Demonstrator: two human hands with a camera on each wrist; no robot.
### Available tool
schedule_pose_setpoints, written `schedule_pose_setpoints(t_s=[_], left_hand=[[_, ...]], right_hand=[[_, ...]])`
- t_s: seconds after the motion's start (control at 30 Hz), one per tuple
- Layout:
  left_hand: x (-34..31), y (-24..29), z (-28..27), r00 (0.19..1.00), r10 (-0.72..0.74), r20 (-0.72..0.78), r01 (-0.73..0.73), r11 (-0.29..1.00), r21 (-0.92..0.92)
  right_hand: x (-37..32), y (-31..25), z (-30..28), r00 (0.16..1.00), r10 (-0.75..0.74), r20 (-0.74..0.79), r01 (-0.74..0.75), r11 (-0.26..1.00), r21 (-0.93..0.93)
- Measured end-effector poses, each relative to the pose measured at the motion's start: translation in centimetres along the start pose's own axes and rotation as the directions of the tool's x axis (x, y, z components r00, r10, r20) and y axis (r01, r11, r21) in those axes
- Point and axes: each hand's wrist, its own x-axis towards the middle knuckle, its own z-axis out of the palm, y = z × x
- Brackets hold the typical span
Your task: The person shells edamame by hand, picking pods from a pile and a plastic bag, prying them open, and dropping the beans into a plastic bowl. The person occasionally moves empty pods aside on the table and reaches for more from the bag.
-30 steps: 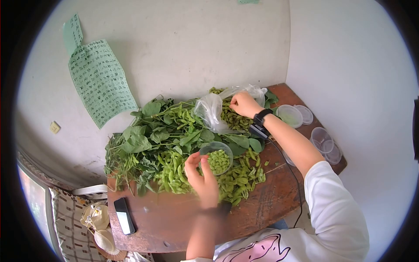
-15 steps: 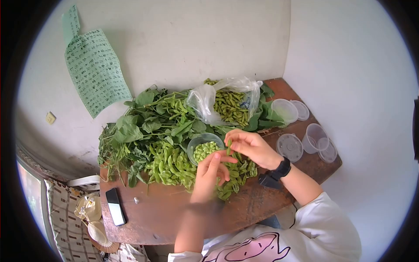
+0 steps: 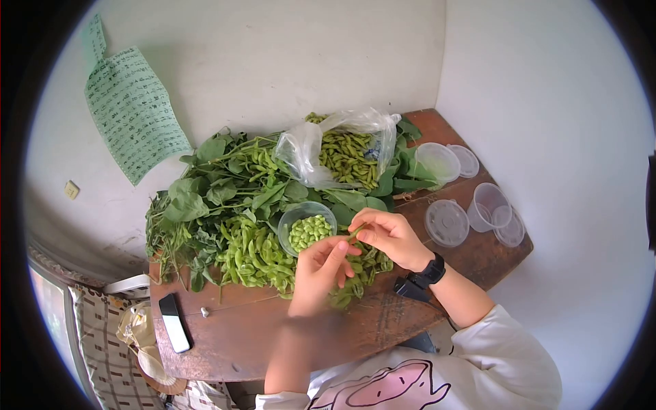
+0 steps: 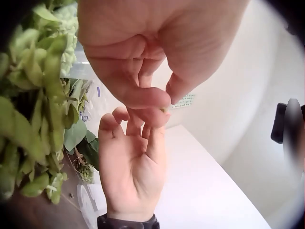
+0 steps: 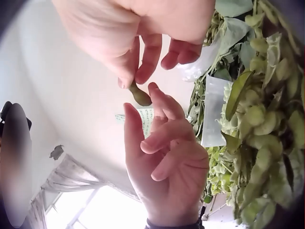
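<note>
In the head view my right hand [image 3: 395,240] pinches a green soybean pod [image 3: 357,231] between thumb and forefinger. My left hand [image 3: 320,268] is held at the pod's other end. The right wrist view shows the left forefinger at the pod [image 5: 140,96], with the left thumb a little apart from it. Behind the hands stands a clear plastic tub [image 3: 283,236] holding shelled green beans [image 3: 310,233]. Loose pods [image 3: 251,251] lie heaped around and below the tub.
Leafy bean stalks [image 3: 212,195] cover the back left of the wooden table [image 3: 239,328]. A plastic bag [image 3: 301,154] of darker pods [image 3: 348,157] is behind. Lids [image 3: 447,223] and an empty tub [image 3: 489,207] stand right; a phone [image 3: 175,322] lies front left.
My right hand has come from the bag of pods to the left hand, bringing a pod. The left hand has moved from the tub's side to in front of it, meeting the pod.
</note>
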Motion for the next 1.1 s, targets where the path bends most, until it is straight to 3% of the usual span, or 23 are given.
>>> schedule_pose_setpoints(t_s=[0.03, 0.1, 0.2, 0.33, 0.43, 0.63, 0.7, 0.8, 0.93, 1.0, 1.1], left_hand=[[0.0, -0.1, 0.0, 1.000, -0.014, 0.017, 0.013, 1.000, 0.008], [0.0, -0.2, 0.2, 0.999, -0.033, 0.034, 0.033, 0.999, 0.015], [-0.1, -0.3, 0.5, 1.000, -0.022, -0.001, 0.022, 0.998, 0.058], [0.0, -0.6, 0.5, 1.000, -0.003, -0.029, 0.006, 0.994, 0.106], [0.0, -0.3, 0.7, 0.999, -0.005, -0.049, 0.009, 0.996, 0.085], [0.1, -0.4, 0.7, 0.998, -0.063, 0.000, 0.063, 0.997, 0.045], [0.1, -0.5, 0.6, 0.996, -0.089, 0.020, 0.088, 0.996, 0.020], [0.2, -0.6, 0.3, 0.984, -0.154, 0.085, 0.158, 0.987, -0.035], [0.1, -0.6, 0.1, 0.976, -0.178, 0.127, 0.189, 0.978, -0.083], [0.2, -0.8, -0.3, 0.973, -0.181, 0.145, 0.195, 0.977, -0.089], [0.2, -0.9, -0.7, 0.959, -0.204, 0.198, 0.223, 0.972, -0.077]], right_hand=[[-0.1, -0.2, 0.1, 1.000, 0.002, -0.006, -0.002, 1.000, 0.002], [-0.3, -0.5, 0.3, 0.994, 0.108, -0.016, -0.104, 0.979, 0.174], [-0.5, 0.3, -0.3, 0.994, 0.107, -0.020, -0.101, 0.975, 0.199], [-0.3, 0.5, -0.5, 0.997, 0.036, -0.061, -0.030, 0.995, 0.096], [-0.3, 0.6, -0.8, 0.997, 0.077, -0.022, -0.076, 0.996, 0.049], [-0.3, 0.6, -0.6, 0.998, 0.006, 0.066, -0.011, 0.997, 0.079], [-0.4, 0.3, -0.6, 0.994, 0.044, 0.099, -0.042, 0.999, -0.025], [-0.5, 0.3, -0.4, 0.992, 0.057, 0.112, -0.071, 0.989, 0.129], [-0.4, 0.4, -0.2, 0.995, 0.008, 0.095, -0.019, 0.993, 0.112], [-0.5, -0.4, -0.2, 0.983, 0.125, 0.133, -0.143, 0.979, 0.143], [-0.6, -1.0, -0.3, 0.974, 0.147, 0.174, -0.166, 0.981, 0.101]])
